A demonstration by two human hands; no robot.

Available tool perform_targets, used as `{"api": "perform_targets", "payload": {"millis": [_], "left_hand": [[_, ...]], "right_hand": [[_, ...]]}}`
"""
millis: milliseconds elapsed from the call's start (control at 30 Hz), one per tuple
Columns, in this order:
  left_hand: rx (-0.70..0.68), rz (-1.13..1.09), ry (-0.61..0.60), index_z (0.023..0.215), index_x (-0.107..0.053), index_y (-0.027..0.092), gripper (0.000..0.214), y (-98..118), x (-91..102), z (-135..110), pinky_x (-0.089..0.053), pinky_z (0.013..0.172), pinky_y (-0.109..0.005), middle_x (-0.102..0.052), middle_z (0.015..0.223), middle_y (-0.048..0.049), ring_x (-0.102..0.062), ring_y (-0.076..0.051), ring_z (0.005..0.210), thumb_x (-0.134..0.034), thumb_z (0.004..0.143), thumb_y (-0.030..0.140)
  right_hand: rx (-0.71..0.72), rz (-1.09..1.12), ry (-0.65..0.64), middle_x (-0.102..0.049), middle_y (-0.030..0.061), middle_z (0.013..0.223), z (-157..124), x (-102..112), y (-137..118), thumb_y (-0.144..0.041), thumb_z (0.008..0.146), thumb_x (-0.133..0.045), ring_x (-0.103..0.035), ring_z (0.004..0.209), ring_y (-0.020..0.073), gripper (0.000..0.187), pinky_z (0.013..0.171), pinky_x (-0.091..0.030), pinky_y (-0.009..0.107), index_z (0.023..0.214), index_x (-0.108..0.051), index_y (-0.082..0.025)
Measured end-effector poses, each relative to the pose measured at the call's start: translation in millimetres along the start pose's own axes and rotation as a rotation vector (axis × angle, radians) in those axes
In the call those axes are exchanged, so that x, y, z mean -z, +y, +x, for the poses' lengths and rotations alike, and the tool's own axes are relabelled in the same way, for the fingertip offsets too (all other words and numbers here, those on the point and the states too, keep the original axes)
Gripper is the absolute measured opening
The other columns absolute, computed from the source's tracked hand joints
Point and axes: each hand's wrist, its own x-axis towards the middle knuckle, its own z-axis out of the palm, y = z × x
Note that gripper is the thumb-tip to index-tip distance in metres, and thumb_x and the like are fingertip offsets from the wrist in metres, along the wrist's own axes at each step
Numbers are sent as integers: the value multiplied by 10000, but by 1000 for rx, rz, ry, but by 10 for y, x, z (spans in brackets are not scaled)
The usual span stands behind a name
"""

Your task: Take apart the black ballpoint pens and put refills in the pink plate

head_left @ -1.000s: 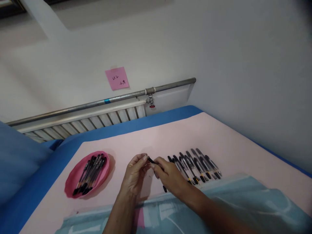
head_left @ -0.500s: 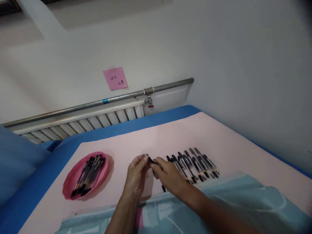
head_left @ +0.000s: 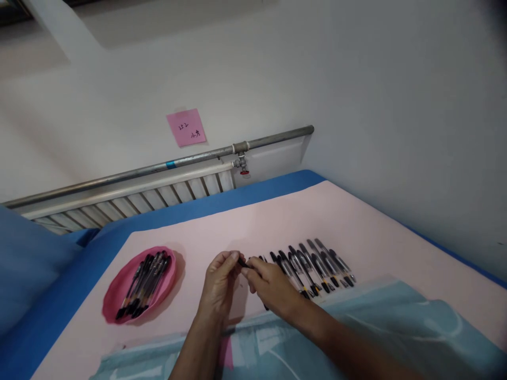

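Observation:
My left hand [head_left: 220,278] and my right hand [head_left: 270,284] meet above the pink sheet, fingers pinched. Between their fingertips shows a short black pen part [head_left: 242,263]; its ends are hidden, so I cannot tell whether it is a cap or one end of a longer pen. Beside my right hand lies a row of clear-barrelled pens [head_left: 304,269] with black caps and tips, several of them partly overlapping. The pens nearest that hand are partly covered by it. To the left, a pink oval basket [head_left: 109,293] holds a bundle of pens [head_left: 146,285].
A pink sheet [head_left: 222,229] covers most of the blue tabletop [head_left: 253,187]. Light blue patterned cloth [head_left: 396,311] lies along the near edge. Behind the table are a radiator [head_left: 158,195], a metal pipe [head_left: 198,157] and a wall with a pink note [head_left: 187,127].
My right hand has shifted slightly left, closer to my left fingertips. Less of the black pen part shows between the hands. The basket and the row of pens stay in place.

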Motion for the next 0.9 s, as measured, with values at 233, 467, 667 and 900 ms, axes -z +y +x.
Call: {"api": "perform_targets", "payload": {"millis": [233, 467, 667, 900], "left_hand": [[48, -17, -14, 883, -637, 130, 281, 6, -21, -10, -446, 680, -279, -652, 875, -84, -594, -164, 779, -637, 706, 348], [-15, 28, 0, 632, -590, 128, 150, 18, 9, -3, -421, 639, -214, -623, 671, -17, -550, -92, 633, -690, 655, 237], [47, 8, -8, 846, -630, 141, 257, 23, -25, -16, -450, 658, -282, -649, 897, -81, -595, -175, 790, -655, 684, 339], [16, 78, -19, 635, -615, 130, 166, 41, 25, -6, -426, 655, -235, -634, 682, -23, -560, -105, 644, -722, 602, 252]], "right_hand": [[-273, 311, -139, -434, -70, 524, 16, 48, -99, -291, 819, -359, -302, 339, 50, 164, 354, -228, 187, 701, -431, -203], [-192, 199, -113, -457, -56, 503, 9, 31, -49, -290, 815, -383, -380, 393, 59, 207, 387, -277, 173, 640, -431, -191], [-174, 167, -72, -461, -55, 503, 30, 39, -29, -262, 817, -373, -398, 412, 61, 183, 414, -294, 171, 676, -464, -188], [-217, 195, -120, -468, -56, 515, 22, 23, -22, -298, 818, -373, -375, 384, 60, 195, 376, -265, 174, 668, -442, -194]]}}
